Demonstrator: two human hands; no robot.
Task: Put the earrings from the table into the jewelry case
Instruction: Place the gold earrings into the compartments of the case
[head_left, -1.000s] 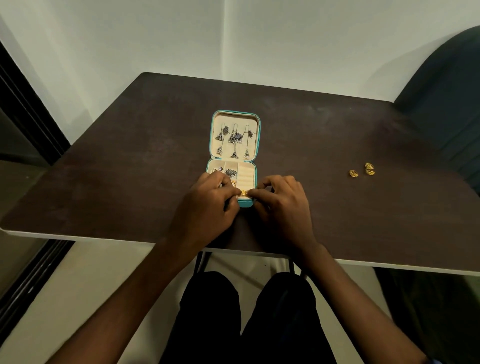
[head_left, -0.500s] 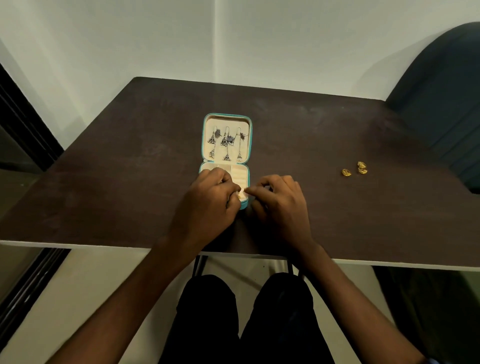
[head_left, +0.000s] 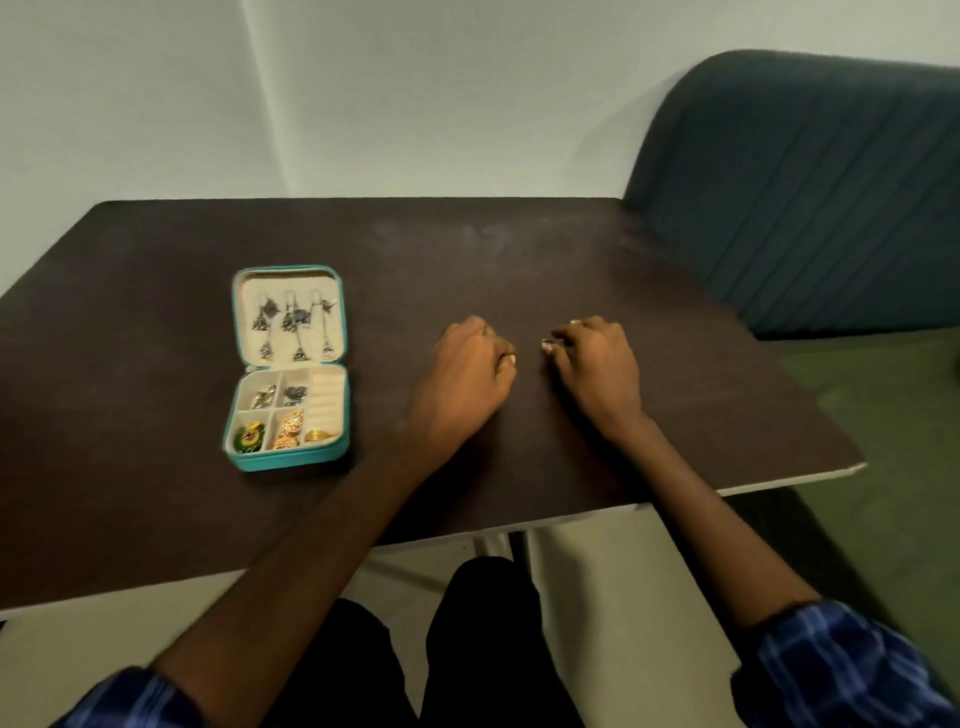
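Small teal jewelry case (head_left: 289, 368) open on dark brown counter (head_left: 156, 338), many earrings already inside. Right hand (head_left: 597, 369) pinching little gold earrings (head_left: 547, 344) off counter. Left hand (head_left: 467, 379) curled, maybe empty; cannot tell.

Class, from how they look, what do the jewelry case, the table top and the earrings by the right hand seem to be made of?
Jewelry case: teal shell with a smooth, faintly shiny look, perhaps faux leather; cream lining, matte, likely fabric.
Table: dark brown matte top with a pale edge, suggesting laminated board.
Earrings at the right hand: gold-coloured with glints, probably metal; too small to be sure.
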